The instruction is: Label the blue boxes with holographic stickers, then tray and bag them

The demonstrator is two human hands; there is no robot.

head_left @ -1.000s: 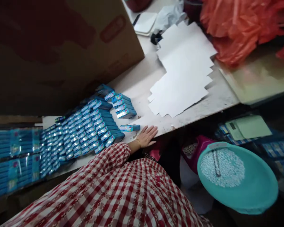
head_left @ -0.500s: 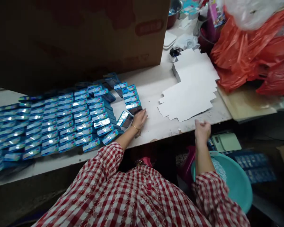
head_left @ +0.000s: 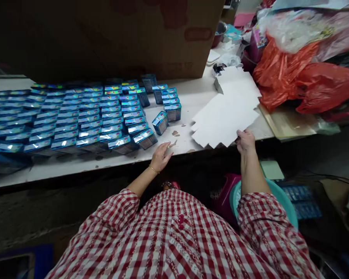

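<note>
My right hand [head_left: 246, 140] is closed at the front right edge of a white die-cut cardboard sheet [head_left: 229, 112], its thumb and fingers pinching the edge. The sheet lies on a stack of similar flat sheets, whose side shows at the left. My left hand [head_left: 160, 156] is open and holds nothing, fingers stretched out over the table's front edge. Nearest to it stand a small blue box [head_left: 160, 123] and the end of a row of blue boxes [head_left: 145, 138]. Many more such boxes stand upright in close rows at the left.
A large brown carton [head_left: 119, 42] stands behind the boxes. Red plastic bags [head_left: 296, 77] are heaped at the right, beside a yellowish flat sheet [head_left: 291, 122]. Below the table edge are a teal basin [head_left: 282, 201] and a magenta plastic item [head_left: 225, 195].
My left hand has drawn back from the blue boxes to the table's front edge and opened. My right hand has risen to the white sheet and taken hold of its edge.
</note>
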